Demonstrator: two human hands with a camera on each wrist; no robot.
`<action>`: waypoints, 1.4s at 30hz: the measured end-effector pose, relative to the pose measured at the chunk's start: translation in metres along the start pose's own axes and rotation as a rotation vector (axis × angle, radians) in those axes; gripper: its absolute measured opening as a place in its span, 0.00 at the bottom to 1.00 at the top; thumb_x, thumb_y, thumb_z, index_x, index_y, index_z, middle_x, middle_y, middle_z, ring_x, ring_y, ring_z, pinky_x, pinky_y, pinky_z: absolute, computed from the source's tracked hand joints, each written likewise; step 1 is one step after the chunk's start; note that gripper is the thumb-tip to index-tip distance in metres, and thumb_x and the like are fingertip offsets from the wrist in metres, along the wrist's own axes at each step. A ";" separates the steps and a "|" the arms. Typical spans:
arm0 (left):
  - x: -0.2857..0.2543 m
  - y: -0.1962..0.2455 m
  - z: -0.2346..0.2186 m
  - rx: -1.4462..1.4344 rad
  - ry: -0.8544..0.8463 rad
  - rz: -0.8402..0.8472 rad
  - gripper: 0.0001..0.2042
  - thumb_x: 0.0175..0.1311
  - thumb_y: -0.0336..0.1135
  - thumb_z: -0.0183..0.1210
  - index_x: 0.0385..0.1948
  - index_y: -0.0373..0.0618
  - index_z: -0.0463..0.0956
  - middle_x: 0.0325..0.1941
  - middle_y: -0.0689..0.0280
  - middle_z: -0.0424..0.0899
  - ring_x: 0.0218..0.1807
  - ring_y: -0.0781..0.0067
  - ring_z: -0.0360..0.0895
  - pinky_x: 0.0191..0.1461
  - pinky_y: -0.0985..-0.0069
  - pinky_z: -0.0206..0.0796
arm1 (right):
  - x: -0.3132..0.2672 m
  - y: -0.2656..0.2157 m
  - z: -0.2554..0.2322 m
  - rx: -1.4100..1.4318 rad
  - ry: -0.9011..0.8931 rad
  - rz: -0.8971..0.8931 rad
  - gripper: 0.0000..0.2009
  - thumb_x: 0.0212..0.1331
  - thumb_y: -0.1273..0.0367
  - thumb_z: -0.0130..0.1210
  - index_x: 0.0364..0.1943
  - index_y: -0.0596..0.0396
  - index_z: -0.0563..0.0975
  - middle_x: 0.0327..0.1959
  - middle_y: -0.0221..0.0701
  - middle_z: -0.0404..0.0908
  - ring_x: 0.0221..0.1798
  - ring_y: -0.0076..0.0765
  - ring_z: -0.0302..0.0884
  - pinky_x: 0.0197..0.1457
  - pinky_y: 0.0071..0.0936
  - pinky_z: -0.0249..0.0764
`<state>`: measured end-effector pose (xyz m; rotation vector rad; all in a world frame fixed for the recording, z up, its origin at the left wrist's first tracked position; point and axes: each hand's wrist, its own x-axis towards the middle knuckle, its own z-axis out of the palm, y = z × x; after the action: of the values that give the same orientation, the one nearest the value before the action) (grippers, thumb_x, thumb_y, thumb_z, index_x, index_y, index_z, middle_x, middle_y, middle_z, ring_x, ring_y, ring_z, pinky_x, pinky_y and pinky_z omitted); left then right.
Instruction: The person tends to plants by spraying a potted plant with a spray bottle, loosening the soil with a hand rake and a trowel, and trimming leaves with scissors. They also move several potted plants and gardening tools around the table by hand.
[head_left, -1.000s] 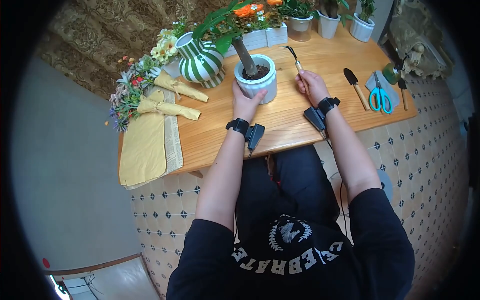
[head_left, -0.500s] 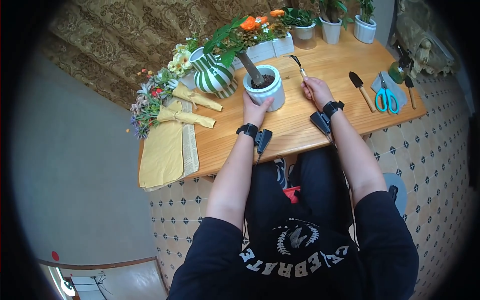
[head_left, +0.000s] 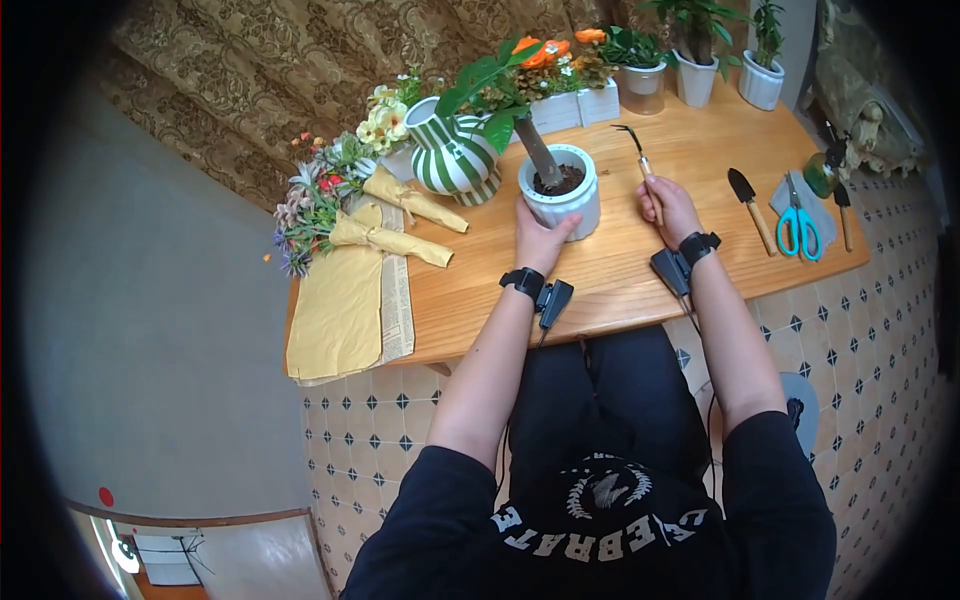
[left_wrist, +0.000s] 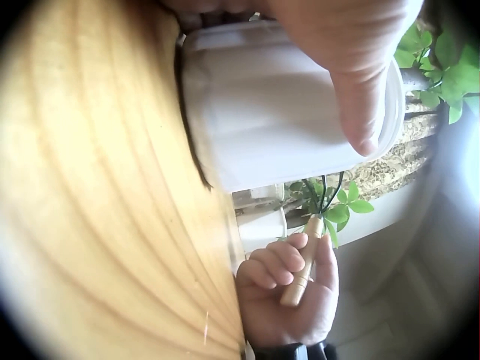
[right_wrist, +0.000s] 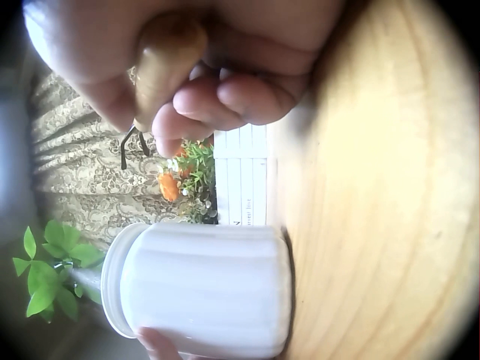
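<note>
Between hands (head_left: 546, 240), white pot (head_left: 562, 200), upright.

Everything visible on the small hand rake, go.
The hand rake has a rounded, light wood-look handle and thin, dark, bent tines; at least two show. The right hand grips the handle, holding it above the table. The tines point toward the table's far side and touch nothing. The rake is right of the white pot, apart from it.

Green-striped vase (head_left: 453, 162) standing far left on a wooden bench (head_left: 470, 300), wrapped bouquets (head_left: 392, 241) lying over yellow paper (head_left: 335, 318) at left, white planter (head_left: 577, 108) holding orange flowers (head_left: 541, 52), potted plants (head_left: 695, 80) lining the far right, trowel (head_left: 752, 208) lying right, turquoise-handled scissors (head_left: 798, 230) resting on grey cloth (head_left: 824, 208).
</note>
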<state>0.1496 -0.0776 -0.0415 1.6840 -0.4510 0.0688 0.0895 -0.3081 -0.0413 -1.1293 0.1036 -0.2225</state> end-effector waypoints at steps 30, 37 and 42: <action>0.000 -0.005 0.002 -0.077 -0.034 0.012 0.38 0.49 0.31 0.67 0.61 0.39 0.52 0.60 0.57 0.67 0.62 0.66 0.65 0.65 0.70 0.57 | 0.003 -0.001 -0.003 0.068 -0.020 -0.011 0.14 0.65 0.62 0.47 0.28 0.57 0.74 0.16 0.25 0.67 0.17 0.19 0.60 0.22 0.16 0.58; -0.001 -0.003 0.003 -0.153 -0.024 0.007 0.41 0.44 0.35 0.71 0.60 0.37 0.53 0.58 0.54 0.69 0.60 0.64 0.67 0.63 0.70 0.60 | 0.001 -0.003 -0.001 0.046 -0.010 -0.008 0.13 0.65 0.62 0.47 0.28 0.57 0.74 0.15 0.24 0.67 0.17 0.18 0.60 0.21 0.15 0.56; -0.003 0.001 0.001 -0.180 -0.072 -0.003 0.41 0.47 0.33 0.69 0.62 0.38 0.51 0.61 0.57 0.66 0.63 0.65 0.64 0.67 0.69 0.54 | 0.002 0.001 -0.004 0.043 -0.017 -0.012 0.11 0.64 0.64 0.48 0.29 0.57 0.75 0.16 0.25 0.68 0.17 0.18 0.61 0.21 0.15 0.57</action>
<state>0.1466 -0.0776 -0.0420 1.5135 -0.4946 -0.0339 0.0907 -0.3118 -0.0439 -1.0891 0.0766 -0.2250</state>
